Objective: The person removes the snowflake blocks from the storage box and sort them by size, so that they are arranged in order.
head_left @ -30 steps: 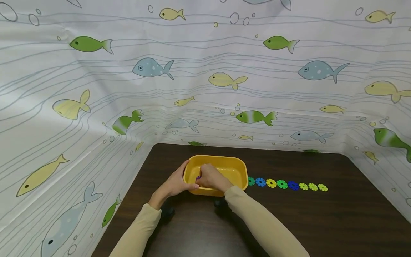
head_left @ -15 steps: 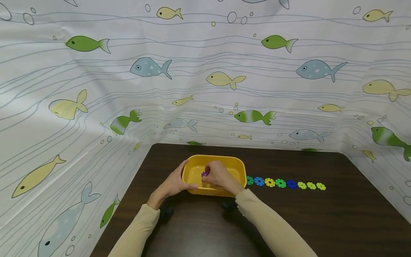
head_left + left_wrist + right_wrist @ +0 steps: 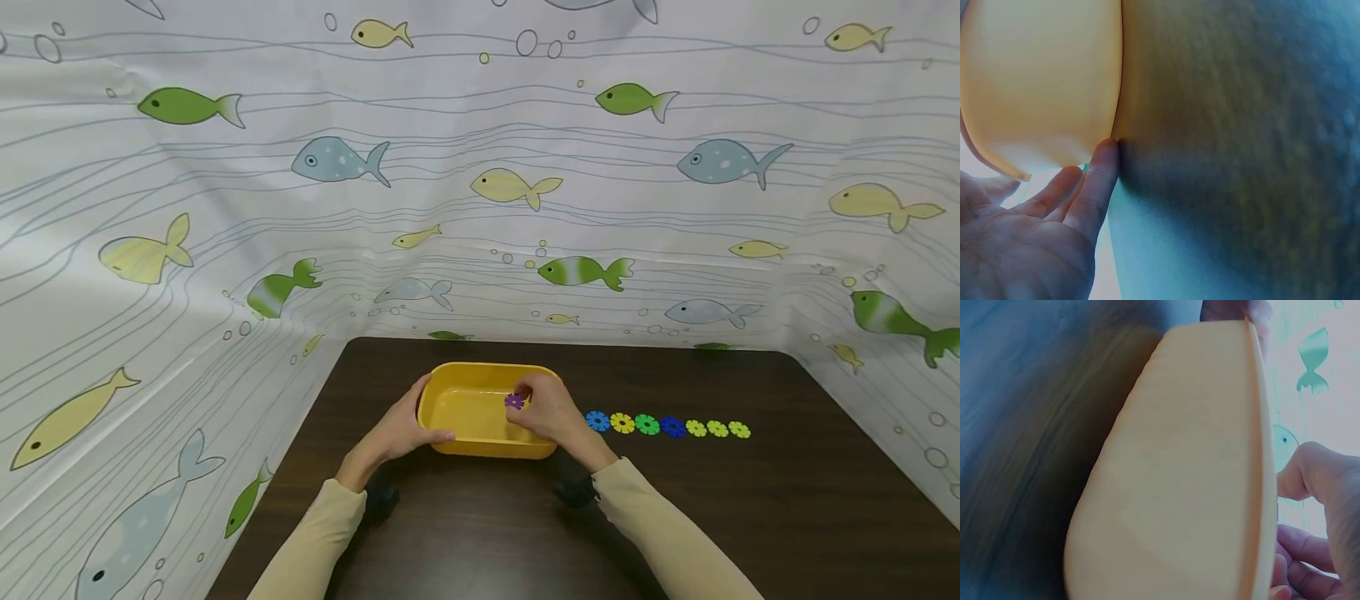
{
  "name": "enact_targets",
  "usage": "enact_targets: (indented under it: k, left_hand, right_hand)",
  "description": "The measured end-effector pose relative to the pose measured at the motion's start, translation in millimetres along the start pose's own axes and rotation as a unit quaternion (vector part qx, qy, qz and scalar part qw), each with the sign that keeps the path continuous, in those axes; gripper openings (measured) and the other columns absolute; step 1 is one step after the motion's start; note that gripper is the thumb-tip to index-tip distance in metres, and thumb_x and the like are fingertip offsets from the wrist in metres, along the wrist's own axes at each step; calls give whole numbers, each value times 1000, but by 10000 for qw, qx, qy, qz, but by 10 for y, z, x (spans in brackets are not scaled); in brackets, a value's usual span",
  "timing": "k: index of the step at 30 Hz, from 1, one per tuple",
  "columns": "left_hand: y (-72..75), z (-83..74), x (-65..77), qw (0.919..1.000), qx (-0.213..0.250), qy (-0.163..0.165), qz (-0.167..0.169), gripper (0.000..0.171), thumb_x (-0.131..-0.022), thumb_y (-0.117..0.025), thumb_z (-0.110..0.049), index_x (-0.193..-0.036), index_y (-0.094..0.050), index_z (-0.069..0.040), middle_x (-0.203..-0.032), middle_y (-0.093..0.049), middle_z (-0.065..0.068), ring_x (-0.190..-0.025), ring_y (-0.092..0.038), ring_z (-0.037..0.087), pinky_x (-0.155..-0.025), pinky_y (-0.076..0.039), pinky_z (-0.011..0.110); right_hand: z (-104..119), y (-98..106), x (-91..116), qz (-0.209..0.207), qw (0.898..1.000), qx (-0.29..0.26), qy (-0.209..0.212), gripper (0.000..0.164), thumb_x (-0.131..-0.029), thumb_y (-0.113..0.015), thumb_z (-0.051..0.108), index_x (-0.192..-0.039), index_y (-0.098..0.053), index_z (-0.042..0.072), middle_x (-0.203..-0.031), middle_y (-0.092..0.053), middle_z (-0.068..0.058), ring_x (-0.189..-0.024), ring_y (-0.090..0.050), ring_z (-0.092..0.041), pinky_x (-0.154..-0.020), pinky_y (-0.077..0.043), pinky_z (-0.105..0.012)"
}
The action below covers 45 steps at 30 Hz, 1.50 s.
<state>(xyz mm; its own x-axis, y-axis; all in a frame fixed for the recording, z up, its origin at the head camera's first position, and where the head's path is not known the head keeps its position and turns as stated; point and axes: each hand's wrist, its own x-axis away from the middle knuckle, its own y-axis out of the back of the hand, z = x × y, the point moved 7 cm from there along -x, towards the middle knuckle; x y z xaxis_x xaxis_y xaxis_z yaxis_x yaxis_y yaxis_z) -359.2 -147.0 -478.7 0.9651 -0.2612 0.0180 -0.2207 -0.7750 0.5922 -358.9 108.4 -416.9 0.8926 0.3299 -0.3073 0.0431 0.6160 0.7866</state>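
Observation:
A yellow plastic bin (image 3: 480, 450) stands on the dark table. My left hand (image 3: 397, 425) holds its left end, thumb at the front rim and fingers along the outer side; in the left wrist view the fingertips (image 3: 1105, 156) touch the bin's wall. My right hand (image 3: 553, 408) pinches a purple snowflake disc (image 3: 513, 402) between thumb and fingers, above the right part of the bin. In the right wrist view, the right hand (image 3: 1316, 519) is behind the bin's rim, and the disc is hidden.
A row of snowflake discs lies right of the bin: light blue (image 3: 597, 421), yellow (image 3: 622, 423), green (image 3: 647, 425), dark blue (image 3: 673, 427) and several small yellow-green ones (image 3: 717, 429). A fish-print sheet (image 3: 450, 192) hangs around the dark wooden table (image 3: 480, 533).
The right hand has risen from the bin's floor and moved right with the purple snowflake disc, which now shows more fully. The left hand keeps its hold on the bin.

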Motion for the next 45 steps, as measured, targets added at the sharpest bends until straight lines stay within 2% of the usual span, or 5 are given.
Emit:
enact_targets:
  k: [18,26,33,40,45]
  left_hand:
    - [6,81,0,9998,-121,156,-15,124,-82,-94,-46,-174,-17,-13,-161,-51,19,-117,-63,25,-116,-57,53]
    - [-4,65,15,9998,-96,172,-17,123,-83,-93,-43,-174,-17,-12,-164,-49,21,-118,-63,26,-116,-57,53]
    - [-16,42,13,9999,-71,108,22,123,-83,-94,-44,-174,-17,-11,-163,-49,21,-116,-63,25,-115,-58,52]
    - [-15,29,-1,9998,-159,80,-1,125,-82,-94,-47,-174,-17,-12,-164,-49,21,-119,-63,26,-116,-57,53]
    - [-18,18,-6,9999,-154,72,12,124,-82,-94,-47,-174,-17,-12,-161,-51,20,-115,-63,24,-115,-58,51]
  right_hand:
    - [-753,648,477,-912,9945,202,-465,28,-84,-90,13,-105,-79,-2,-96,-72,-13,-80,-60,-17,-71,-53,-23]
    - [-1205,996,741,-1170,9878,390,-950,27,-87,-87,10,-107,-78,-5,-100,-73,-20,-81,-62,-23,-69,-53,-26]
    - [-1624,1340,995,-1310,9809,749,-1224,29,-89,-85,11,-109,-77,-9,-102,-74,-26,-83,-68,-29,-70,-58,-34]
    - [-2090,1658,1241,-1337,9757,1015,-1405,31,-93,-82,12,-110,-75,-13,-103,-73,-31,-82,-69,-32,-63,-53,-28]
    - [-2378,1816,1395,-1175,9728,1211,-1585,34,-97,-78,12,-112,-73,-18,-105,-70,-36,-85,-67,-38,-69,-60,-46]
